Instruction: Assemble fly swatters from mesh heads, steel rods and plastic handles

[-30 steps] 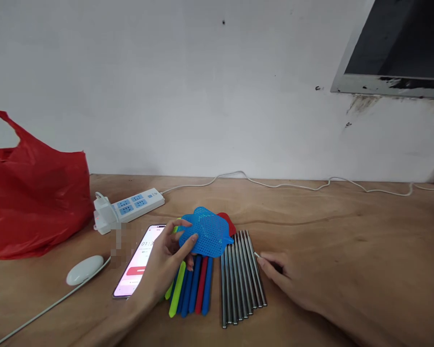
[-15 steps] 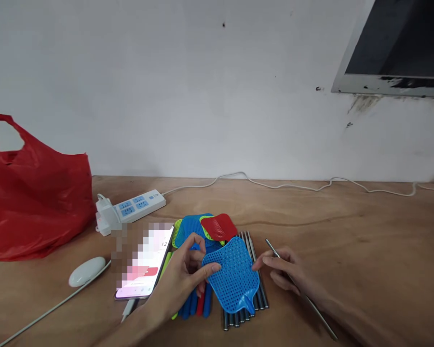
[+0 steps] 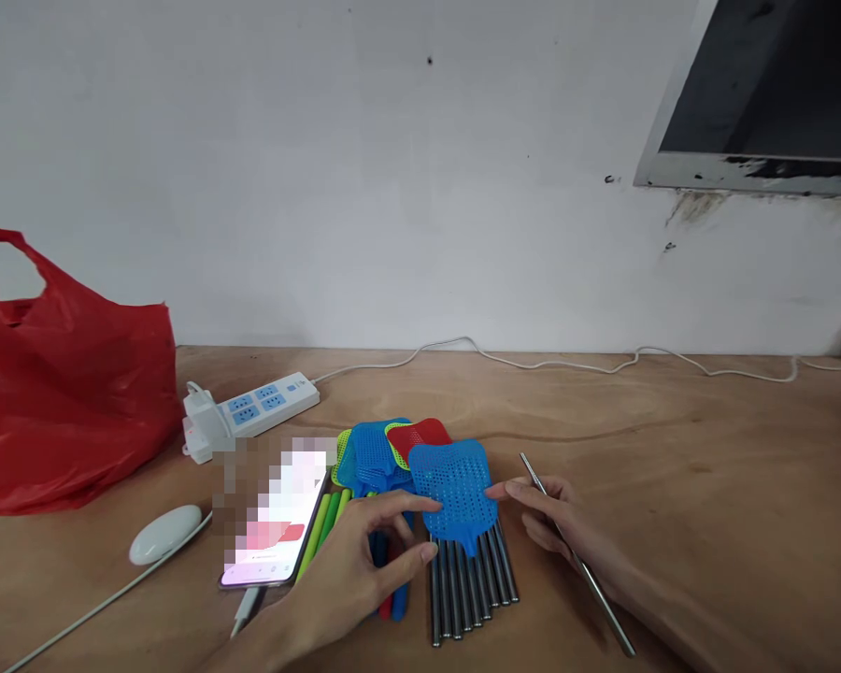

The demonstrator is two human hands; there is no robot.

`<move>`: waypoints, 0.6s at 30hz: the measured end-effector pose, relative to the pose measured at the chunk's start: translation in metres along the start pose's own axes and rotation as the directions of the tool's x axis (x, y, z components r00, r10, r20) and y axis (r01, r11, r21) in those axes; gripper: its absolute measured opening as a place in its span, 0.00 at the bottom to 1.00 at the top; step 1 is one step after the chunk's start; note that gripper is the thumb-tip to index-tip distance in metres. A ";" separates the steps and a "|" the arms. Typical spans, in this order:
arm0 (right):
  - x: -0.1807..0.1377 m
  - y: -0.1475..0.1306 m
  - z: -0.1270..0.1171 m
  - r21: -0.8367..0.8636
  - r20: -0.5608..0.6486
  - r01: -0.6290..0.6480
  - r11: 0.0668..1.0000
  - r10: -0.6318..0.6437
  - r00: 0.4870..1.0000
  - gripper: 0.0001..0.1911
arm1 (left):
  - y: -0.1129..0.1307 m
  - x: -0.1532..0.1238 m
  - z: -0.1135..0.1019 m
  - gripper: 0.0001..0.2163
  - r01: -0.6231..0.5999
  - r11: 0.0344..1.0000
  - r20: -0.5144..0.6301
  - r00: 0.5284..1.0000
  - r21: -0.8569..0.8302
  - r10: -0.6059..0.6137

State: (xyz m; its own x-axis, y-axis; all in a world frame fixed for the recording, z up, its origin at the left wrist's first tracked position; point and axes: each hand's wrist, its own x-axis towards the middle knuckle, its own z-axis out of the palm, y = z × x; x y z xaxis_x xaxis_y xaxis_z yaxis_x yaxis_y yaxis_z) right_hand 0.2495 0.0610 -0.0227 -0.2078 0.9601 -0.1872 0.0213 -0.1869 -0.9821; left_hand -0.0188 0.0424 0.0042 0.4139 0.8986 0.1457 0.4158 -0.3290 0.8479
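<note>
A blue perforated fly swatter head (image 3: 454, 481) lies over the upper ends of several metal rods (image 3: 466, 584), its short neck toward me. My left hand (image 3: 364, 551) has thumb and forefinger apart; the forefinger's tip rests at the left of this head. My right hand (image 3: 550, 519) is closed around a thin metal rod (image 3: 592, 584) that slants down to the right, while its forefinger touches the blue head's right edge. Behind are a red swatter head (image 3: 424, 435) and another blue swatter head (image 3: 375, 449). Green handles (image 3: 331, 512) lie partly under my left hand.
A lit phone (image 3: 280, 514) with a cable plugged in lies left of the handles. Farther left are a white mouse-shaped object (image 3: 165, 535), a white power strip (image 3: 270, 404) and a red plastic bag (image 3: 77, 393). A white cord (image 3: 553, 363) runs along the wall.
The blue swatter head has moved away from me and now lies over the rods' upper ends. My left hand has loosened its pinch on it. My right hand still holds its rod.
</note>
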 end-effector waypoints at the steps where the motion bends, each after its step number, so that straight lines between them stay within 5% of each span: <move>1: -0.001 -0.001 0.001 0.009 0.012 0.001 1.000 -0.001 1.000 0.23 | 0.000 0.001 -0.001 0.14 -0.010 1.000 -0.021 1.000 0.001 0.010; 11: -0.002 -0.007 -0.001 0.034 -0.101 0.014 0.999 -0.011 0.995 0.18 | -0.019 0.018 -0.030 0.21 0.110 0.965 -0.393 0.920 0.237 -0.009; 18: -0.001 -0.004 0.002 0.093 -0.106 0.093 0.991 -0.083 0.991 0.21 | -0.023 0.020 -0.033 0.20 0.165 0.779 -0.351 0.933 0.605 0.076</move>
State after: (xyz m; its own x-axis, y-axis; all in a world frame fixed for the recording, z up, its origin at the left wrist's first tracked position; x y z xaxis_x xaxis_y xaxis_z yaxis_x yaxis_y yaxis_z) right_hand 0.2478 0.0606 -0.0190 -0.1036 0.9890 -0.1055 -0.0891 -0.1148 -0.9894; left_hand -0.0467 0.0774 0.0038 0.1330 0.9157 0.3792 0.8820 -0.2839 0.3762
